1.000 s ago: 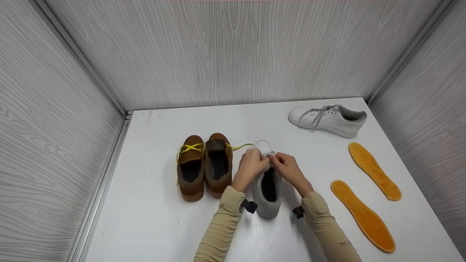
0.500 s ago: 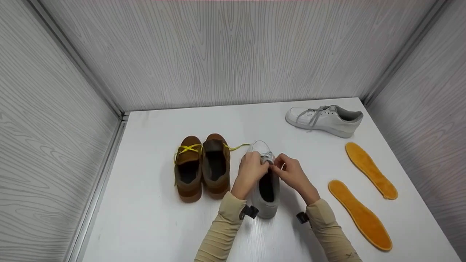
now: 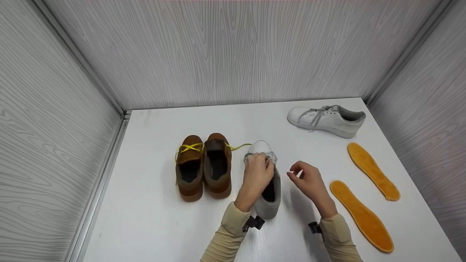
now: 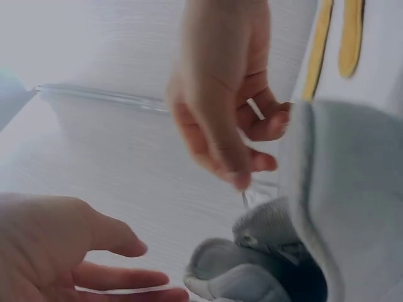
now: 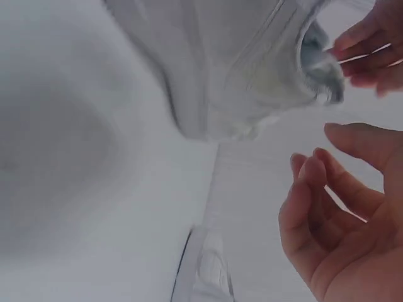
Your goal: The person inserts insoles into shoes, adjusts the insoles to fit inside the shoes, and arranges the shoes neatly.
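A white and grey sneaker (image 3: 268,210) stands on the table with its toe pointing away from me. My left hand (image 3: 257,176) is over its tongue and laces (image 3: 272,157), hiding part of them. In the left wrist view, that hand's thumb and fingers are apart, close to the grey tongue (image 4: 242,277), with nothing seen between them. My right hand (image 3: 312,182) is to the right of the sneaker, off the shoe. Its fingers are loosely bent and hold nothing, as the right wrist view shows (image 5: 346,214).
Left of the sneaker stand two brown shoes (image 3: 190,158) (image 3: 218,182), a yellow lace (image 3: 240,146) trailing from one. Another white sneaker (image 3: 327,122) rests at the back right. Two orange insoles (image 3: 373,171) (image 3: 362,216) lie on the right. Grey panels (image 3: 233,51) wall the table.
My right hand has left the sneaker's laces and moved right and toward me. The left hand stays over the tongue, shifted slightly right.
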`<state>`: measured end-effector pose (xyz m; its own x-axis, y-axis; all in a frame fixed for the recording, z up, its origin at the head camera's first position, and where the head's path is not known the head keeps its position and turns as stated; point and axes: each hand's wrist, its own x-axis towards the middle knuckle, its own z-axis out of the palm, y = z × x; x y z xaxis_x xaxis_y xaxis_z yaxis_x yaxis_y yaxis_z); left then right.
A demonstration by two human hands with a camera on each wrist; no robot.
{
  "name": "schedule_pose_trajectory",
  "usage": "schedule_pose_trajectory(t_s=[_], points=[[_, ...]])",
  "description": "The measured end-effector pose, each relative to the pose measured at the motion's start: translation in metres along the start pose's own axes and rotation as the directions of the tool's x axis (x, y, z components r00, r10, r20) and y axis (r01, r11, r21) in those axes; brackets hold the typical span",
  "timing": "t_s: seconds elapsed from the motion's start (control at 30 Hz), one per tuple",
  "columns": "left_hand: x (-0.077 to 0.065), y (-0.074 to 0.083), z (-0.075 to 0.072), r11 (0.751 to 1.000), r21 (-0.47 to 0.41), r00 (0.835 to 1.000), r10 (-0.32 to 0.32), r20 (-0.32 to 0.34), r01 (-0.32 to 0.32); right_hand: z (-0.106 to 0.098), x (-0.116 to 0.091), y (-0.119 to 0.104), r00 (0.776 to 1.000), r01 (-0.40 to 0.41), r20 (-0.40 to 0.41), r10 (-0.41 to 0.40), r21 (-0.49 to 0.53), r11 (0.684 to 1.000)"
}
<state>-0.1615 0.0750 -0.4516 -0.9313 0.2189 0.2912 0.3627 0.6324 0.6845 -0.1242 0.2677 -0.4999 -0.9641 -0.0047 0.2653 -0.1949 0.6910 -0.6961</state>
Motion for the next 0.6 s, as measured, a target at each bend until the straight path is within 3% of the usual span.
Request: schedule_pose_trajectory(t_s=[0.1, 0.2, 0.27, 0.33, 0.37, 0.43, 0.53, 0.6], points=[[-0.004, 0.004, -0.001, 0.992, -0.084, 0.995, 0.085, -0.056, -0.089, -0.013, -0.009, 0.009, 0.996, -0.050, -0.079, 0.043, -0.094, 0.994], [-0.009, 0.008, -0.002, 0.976, -0.176, 0.991, 0.115, -0.072, -0.126, -0.026, -0.017, 0.018, 0.984, -0.118, -0.148, 0.095, -0.154, 0.981], [-0.013, 0.012, -0.002, 0.948, -0.300, 0.994, 0.106, -0.022, -0.108, -0.035, -0.024, 0.024, 0.974, -0.174, -0.175, 0.142, -0.184, 0.967], [-0.016, 0.014, 0.000, 0.892, -0.449, 0.994, 0.091, 0.066, -0.051, -0.044, -0.031, 0.029, 0.960, -0.249, -0.182, 0.212, -0.212, 0.945], [-0.017, 0.016, 0.002, 0.851, -0.526, 0.989, 0.081, 0.122, -0.005, -0.049, -0.035, 0.031, 0.951, -0.290, -0.179, 0.253, -0.226, 0.930], [-0.020, 0.018, 0.007, 0.732, -0.672, 0.969, 0.076, 0.236, 0.106, -0.059, -0.044, 0.035, 0.925, -0.375, -0.165, 0.342, -0.250, 0.893], [-0.026, 0.020, 0.015, 0.522, -0.806, 0.924, 0.084, 0.373, 0.278, -0.071, -0.057, 0.042, 0.879, -0.477, -0.120, 0.462, -0.262, 0.839], [-0.029, 0.021, 0.021, 0.376, -0.842, 0.891, 0.085, 0.446, 0.386, -0.077, -0.064, 0.047, 0.854, -0.516, -0.087, 0.513, -0.273, 0.812]])
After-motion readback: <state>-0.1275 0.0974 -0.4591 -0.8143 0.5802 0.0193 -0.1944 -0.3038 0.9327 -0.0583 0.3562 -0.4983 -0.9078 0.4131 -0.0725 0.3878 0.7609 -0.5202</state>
